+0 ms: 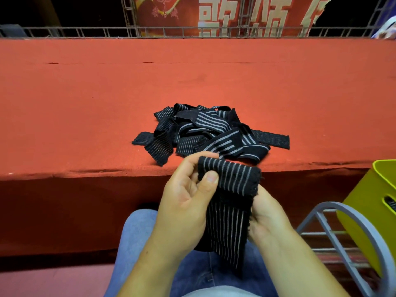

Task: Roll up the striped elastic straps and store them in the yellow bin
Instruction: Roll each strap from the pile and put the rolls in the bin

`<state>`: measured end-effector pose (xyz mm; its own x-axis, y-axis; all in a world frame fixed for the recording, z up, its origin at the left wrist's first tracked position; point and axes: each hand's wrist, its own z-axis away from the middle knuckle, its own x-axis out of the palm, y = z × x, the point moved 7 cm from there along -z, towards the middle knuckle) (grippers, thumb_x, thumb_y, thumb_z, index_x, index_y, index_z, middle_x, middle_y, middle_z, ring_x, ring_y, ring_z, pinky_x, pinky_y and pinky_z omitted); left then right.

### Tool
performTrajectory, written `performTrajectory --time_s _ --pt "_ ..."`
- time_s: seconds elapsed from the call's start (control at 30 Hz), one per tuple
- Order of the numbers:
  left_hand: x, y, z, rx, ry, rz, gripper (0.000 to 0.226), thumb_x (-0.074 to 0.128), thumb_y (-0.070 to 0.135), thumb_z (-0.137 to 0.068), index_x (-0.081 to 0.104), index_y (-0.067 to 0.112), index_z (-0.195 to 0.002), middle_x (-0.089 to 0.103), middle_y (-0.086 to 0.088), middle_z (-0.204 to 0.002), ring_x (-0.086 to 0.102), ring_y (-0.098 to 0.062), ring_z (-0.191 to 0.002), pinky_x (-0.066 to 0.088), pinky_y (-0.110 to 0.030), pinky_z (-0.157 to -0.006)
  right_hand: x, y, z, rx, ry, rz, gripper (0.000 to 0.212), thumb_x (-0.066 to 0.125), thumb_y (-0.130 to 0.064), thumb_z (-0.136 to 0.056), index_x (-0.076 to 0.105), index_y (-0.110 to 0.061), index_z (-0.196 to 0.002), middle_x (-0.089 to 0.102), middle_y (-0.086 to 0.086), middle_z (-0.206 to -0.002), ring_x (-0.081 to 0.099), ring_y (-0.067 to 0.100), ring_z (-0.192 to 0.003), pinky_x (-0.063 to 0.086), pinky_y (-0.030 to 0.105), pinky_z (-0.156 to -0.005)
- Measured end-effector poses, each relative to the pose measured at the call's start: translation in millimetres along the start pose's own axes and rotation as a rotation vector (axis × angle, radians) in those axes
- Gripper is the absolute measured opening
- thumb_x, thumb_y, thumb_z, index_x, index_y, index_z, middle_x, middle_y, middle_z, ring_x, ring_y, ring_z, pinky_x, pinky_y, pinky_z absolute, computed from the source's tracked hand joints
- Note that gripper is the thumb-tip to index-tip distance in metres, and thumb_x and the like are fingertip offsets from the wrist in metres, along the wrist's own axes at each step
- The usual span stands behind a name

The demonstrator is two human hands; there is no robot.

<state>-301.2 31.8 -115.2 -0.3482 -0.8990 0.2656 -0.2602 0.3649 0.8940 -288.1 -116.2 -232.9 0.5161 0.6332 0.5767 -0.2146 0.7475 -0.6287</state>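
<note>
Both your hands grip one striped strap (230, 189) above your lap (139, 232): your left hand (184, 202) pinches its folded top end, thumb on the front, and your right hand (265, 219) clasps it from behind, fingers mostly hidden. More straps lie in a tangled pile (205, 133) near the red surface's (85, 103) front edge. To your right, the yellow bin (368, 202) sits on a grey wire rack (342, 213).

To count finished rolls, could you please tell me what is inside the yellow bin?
Through the yellow bin's side slot, a bit of dark striped fabric shows; its wall and the picture's edge hide the rest.
</note>
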Motion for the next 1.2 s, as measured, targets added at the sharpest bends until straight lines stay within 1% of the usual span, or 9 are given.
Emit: performTrajectory --time_s 0.2,0.27,0.37,0.5,0.57,0.7,0.77,0.93,1.2 --pt "-4.2 -7.2 -0.8 -0.020 0.018 0.032 0.026 0.059 0.015 -0.095 0.066 0.013 -0.120 0.073 -0.008 -0.109 0.066 -0.021 -0.107 0.048 -0.043 -0.101 2.6 10.7 -8.1 0.072 0.000 -0.094 0.068 0.077 -0.015 -0.083 0.058 0.003 -0.146 0.065 0.031 -0.137 0.065 0.047 -0.127 0.052 0.066 -0.104" --pt "-6.9 -8.8 -2.1 -0.019 0.040 0.047 0.024 0.058 0.015 -0.095 0.068 0.016 -0.117 0.073 -0.008 -0.109 0.066 -0.022 -0.107 0.048 -0.043 -0.101 6.7 7.0 -1.5 0.048 0.003 -0.085 0.058 0.073 -0.015 -0.089 0.060 0.005 -0.142 0.067 0.030 -0.135 0.066 0.045 -0.125 0.056 0.062 -0.101" --pt "-15.5 -8.9 -8.2 -0.020 0.104 0.073 0.023 0.055 0.017 -0.098 0.067 0.016 -0.117 0.071 -0.012 -0.113 0.064 -0.026 -0.109 0.048 -0.049 -0.104 15.4 -4.3 13.5 -0.011 -0.102 -0.029 0.044 0.059 -0.016 -0.104 0.060 0.009 -0.139 0.070 0.027 -0.129 0.069 0.039 -0.117 0.066 0.045 -0.080" --pt "-30.9 -7.9 -15.0 -0.007 0.194 0.080 0.024 0.053 0.019 -0.100 0.063 0.015 -0.122 0.069 -0.016 -0.121 0.063 -0.030 -0.116 0.044 -0.058 -0.111 29.0 -12.9 40.2 -0.074 -0.285 0.166 0.045 0.061 -0.020 -0.101 0.062 0.012 -0.133 0.069 0.029 -0.130 0.069 0.031 -0.109 0.064 0.037 -0.086" --pt "-34.0 -7.8 -15.2 0.000 0.224 0.115 0.029 0.052 0.017 -0.100 0.060 0.010 -0.127 0.068 -0.017 -0.124 0.063 -0.031 -0.118 0.047 -0.053 -0.108 33.3 -13.1 49.5 -0.097 -0.363 0.264 0.049 0.065 -0.023 -0.094 0.062 0.014 -0.126 0.073 0.025 -0.116 0.069 0.024 -0.098 0.063 0.032 -0.079" --pt "-33.1 -2.4 -15.0 0.001 0.232 0.246 0.034 0.051 0.017 -0.098 0.057 0.004 -0.129 0.069 -0.015 -0.119 0.066 -0.025 -0.110 0.054 -0.039 -0.098 32.3 -15.8 52.0 -0.082 -0.382 0.347 0.027 0.072 -0.029 -0.083 0.063 -0.004 -0.089 0.066 0.012 -0.084 0.063 0.013 -0.071 0.057 0.024 -0.063" --pt "-28.6 -0.2 -14.8 -0.014 0.197 0.276 0.031 0.051 0.017 -0.097 0.060 0.006 -0.125 0.070 -0.016 -0.118 0.067 -0.025 -0.109 0.056 -0.036 -0.097 31.1 -17.6 51.4 -0.066 -0.385 0.320 0.029 0.071 -0.028 -0.087 0.063 -0.002 -0.096 0.068 0.014 -0.088 0.065 0.017 -0.075 0.060 0.027 -0.068" --pt "-11.8 -5.4 -9.5 -0.098 0.070 0.266 0.034 0.051 0.015 -0.096 0.058 -0.003 -0.124 0.069 -0.020 -0.111 0.067 -0.025 -0.099 0.059 -0.030 -0.087 36.8 -17.0 51.7 0.000 -0.390 0.205 0.050 0.068 -0.020 -0.093 0.064 0.012 -0.131 0.069 0.030 -0.131 0.069 0.035 -0.114 0.059 0.043 -0.099" --pt "-5.0 -11.0 -7.2 -0.154 0.005 0.242 0.024 0.053 0.016 -0.093 0.075 0.019 -0.102 0.070 -0.013 -0.098 0.067 -0.019 -0.090 0.059 -0.026 -0.080 38.2 -15.3 41.4 0.007 -0.297 0.099 0.046 0.063 -0.012 -0.101 0.058 0.013 -0.138 0.069 0.030 -0.130 0.075 0.032 -0.101 0.065 0.041 -0.088"
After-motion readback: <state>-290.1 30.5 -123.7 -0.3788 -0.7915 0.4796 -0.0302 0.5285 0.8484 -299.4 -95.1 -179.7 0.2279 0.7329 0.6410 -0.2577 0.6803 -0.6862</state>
